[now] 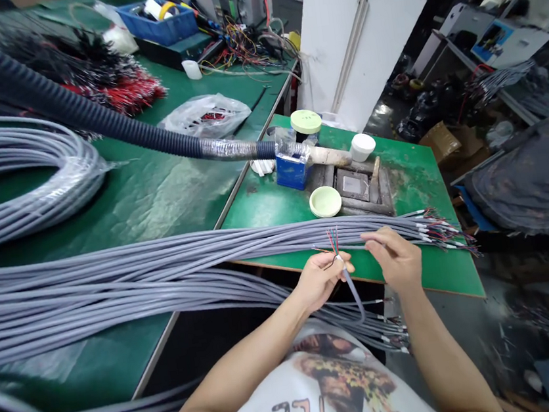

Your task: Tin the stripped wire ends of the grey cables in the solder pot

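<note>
My left hand (320, 280) pinches the end of a grey cable (352, 290), whose thin coloured wires (333, 242) fan out upward above the fingers. To its right, my right hand (395, 257) is raised with thumb and forefinger near each other; whether anything small is between them cannot be made out. Behind both hands a long bundle of grey cables (258, 239) runs across the green bench, its stripped wire ends lying at the right. A second bundle (244, 289) passes below my left hand, its ends hanging by my shirt.
A soldering pot (354, 185) sits behind the cables, with a pale green bowl (325, 201), a white cup (362, 147) and a blue box (291, 169) around it. A ribbed hose (148, 138) crosses overhead. Coiled cable (68, 183) lies left.
</note>
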A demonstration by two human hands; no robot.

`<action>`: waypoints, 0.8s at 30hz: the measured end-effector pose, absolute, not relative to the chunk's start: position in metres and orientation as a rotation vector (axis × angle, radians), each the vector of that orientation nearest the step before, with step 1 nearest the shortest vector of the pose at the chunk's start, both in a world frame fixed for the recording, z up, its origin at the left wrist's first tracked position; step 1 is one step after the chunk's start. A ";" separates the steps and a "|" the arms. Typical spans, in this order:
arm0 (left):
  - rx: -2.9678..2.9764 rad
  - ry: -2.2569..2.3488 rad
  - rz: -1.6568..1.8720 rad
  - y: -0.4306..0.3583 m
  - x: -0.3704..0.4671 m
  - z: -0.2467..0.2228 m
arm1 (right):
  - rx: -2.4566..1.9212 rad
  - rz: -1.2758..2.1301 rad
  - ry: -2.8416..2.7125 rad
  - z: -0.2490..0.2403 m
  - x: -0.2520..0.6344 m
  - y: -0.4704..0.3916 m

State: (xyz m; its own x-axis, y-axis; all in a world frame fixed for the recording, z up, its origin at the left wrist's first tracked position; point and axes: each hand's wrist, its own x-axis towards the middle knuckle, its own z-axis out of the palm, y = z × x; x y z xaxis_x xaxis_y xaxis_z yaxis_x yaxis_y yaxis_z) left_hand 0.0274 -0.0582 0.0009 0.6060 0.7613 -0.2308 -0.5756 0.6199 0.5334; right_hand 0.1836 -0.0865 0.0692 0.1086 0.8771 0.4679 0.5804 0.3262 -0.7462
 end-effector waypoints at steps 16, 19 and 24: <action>0.684 0.329 1.051 -0.064 0.005 0.048 | -1.258 -0.058 -1.884 0.088 0.199 -0.052; 1.171 0.243 1.124 -0.068 -0.011 0.065 | -1.384 -0.047 -1.775 0.100 0.200 -0.028; 1.570 -0.378 0.811 -0.067 -0.025 0.079 | -1.448 -0.025 -1.765 0.098 0.198 0.007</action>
State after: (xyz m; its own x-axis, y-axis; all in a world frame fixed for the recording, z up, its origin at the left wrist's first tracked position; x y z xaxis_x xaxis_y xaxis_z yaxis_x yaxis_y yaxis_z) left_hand -0.0246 -0.0666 0.0794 0.6971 0.2122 0.6848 -0.6609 -0.1801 0.7285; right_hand 0.1983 0.0065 0.0979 0.0117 0.8024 0.5966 0.8188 0.3348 -0.4664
